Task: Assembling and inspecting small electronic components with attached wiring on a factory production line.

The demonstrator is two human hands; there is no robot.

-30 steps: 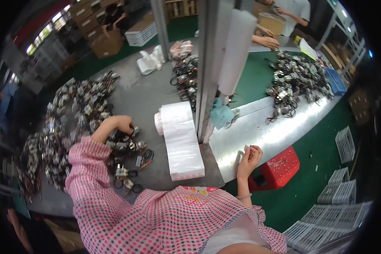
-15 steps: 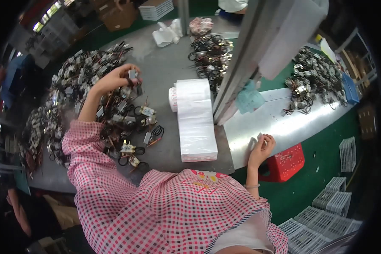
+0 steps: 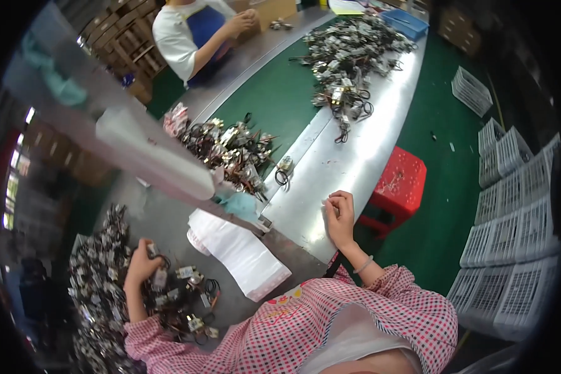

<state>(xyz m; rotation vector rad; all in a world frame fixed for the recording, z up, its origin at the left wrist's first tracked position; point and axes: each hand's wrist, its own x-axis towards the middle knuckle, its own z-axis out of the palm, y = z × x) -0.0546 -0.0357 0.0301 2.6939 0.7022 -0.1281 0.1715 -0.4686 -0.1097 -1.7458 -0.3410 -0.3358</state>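
Note:
My left hand [image 3: 142,265] is closed on a small grey boxed part [image 3: 152,250] with dark wire, at the edge of a large heap of similar wired parts [image 3: 96,274]. Several loose wired parts [image 3: 189,272] lie just right of it. My right hand [image 3: 340,219] is raised over the metal ledge, its fingers curled and pinched around a small pale piece [image 3: 325,202] too small to name. Between my hands lies a folded strip of white labels [image 3: 240,252] on the grey table.
A slanting post wrapped in clear plastic [image 3: 149,143] crosses the left side. Beyond it are more wired parts [image 3: 230,146], a single one [image 3: 284,167] and a far pile [image 3: 349,53]. A co-worker [image 3: 196,37] sits across. A red stool [image 3: 399,181] and white crates [image 3: 511,230] stand right.
My view has swung to the right, bringing the co-worker and more of the green belt into sight. My left hand has drawn back nearer the loose parts; my right stays raised over the ledge.

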